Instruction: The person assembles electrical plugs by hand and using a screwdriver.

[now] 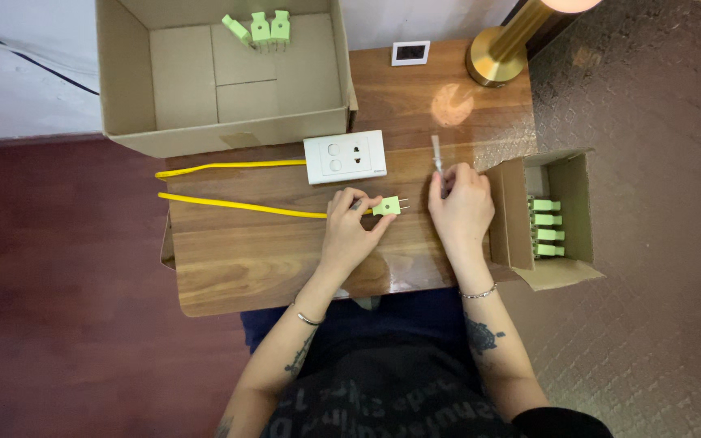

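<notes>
The green two-pin plug lies on the wooden table, at the end of a yellow cable that runs off to the left and loops back toward the large cardboard box. The left hand is closed around the plug's rear end, thumb and forefinger pinching it where the cable enters, so the pins point right. The right hand is curled around a slim screwdriver, whose shaft sticks up past the fingers toward the white wall socket plate; the tool's tip is not on the plug. Judging by this, the step in hand is work on the plug with the tool, with plug held ready and tool not yet applied. The next move would call for bringing the screwdriver's tip across to the plug body and keeping the plug pinned steady, since it is small and light and could twist under pressure. A small open box at the right holds a row of similar green plugs; three more sit in the large box. A brass lamp base stands at the table's far corner.
</notes>
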